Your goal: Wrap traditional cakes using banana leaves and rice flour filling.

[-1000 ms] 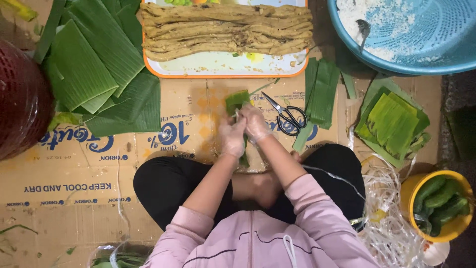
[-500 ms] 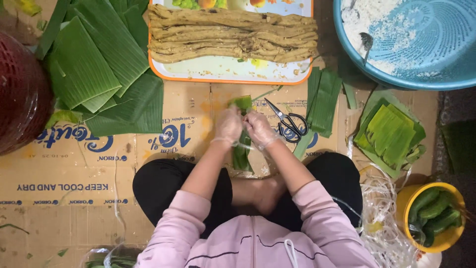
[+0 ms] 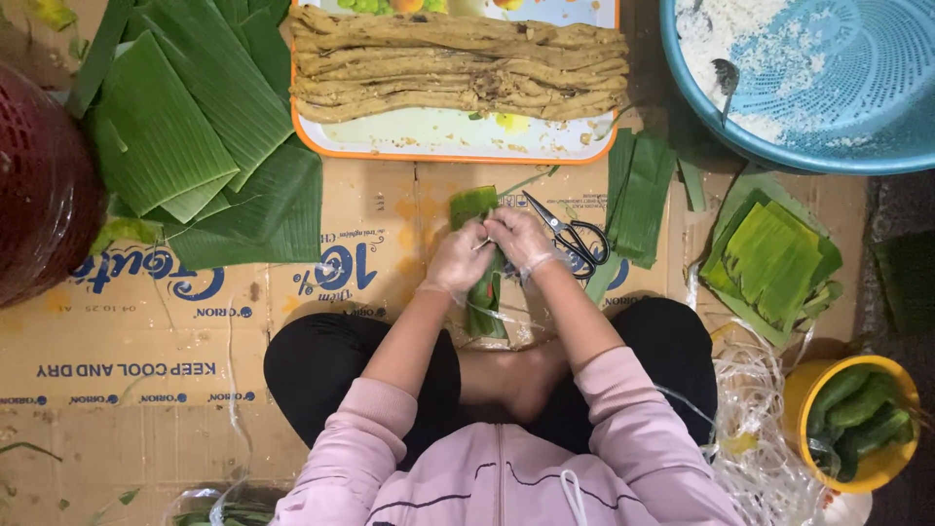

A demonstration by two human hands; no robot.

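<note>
I sit cross-legged on flattened cardboard (image 3: 146,341). Both my hands wear thin clear gloves and meet over a long roll wrapped in green banana leaf (image 3: 475,207), which stands on end before my knees. My left hand (image 3: 458,261) grips the roll's middle. My right hand (image 3: 521,239) pinches a thin pale string against the roll. Just right of my right hand lie black-handled scissors (image 3: 568,234).
An orange-rimmed tray (image 3: 453,148) of long tan strips lies ahead. Banana leaves (image 3: 195,136) are piled at left, folded leaf pieces (image 3: 774,258) at right. A blue basket (image 3: 828,68) holds white rice. A yellow pot (image 3: 857,419) holds wrapped rolls beside loose string (image 3: 760,419).
My hands have shifted slightly right and nearer the tray, still together on the leaf roll. The view has tilted a little; the roll stays upright.
</note>
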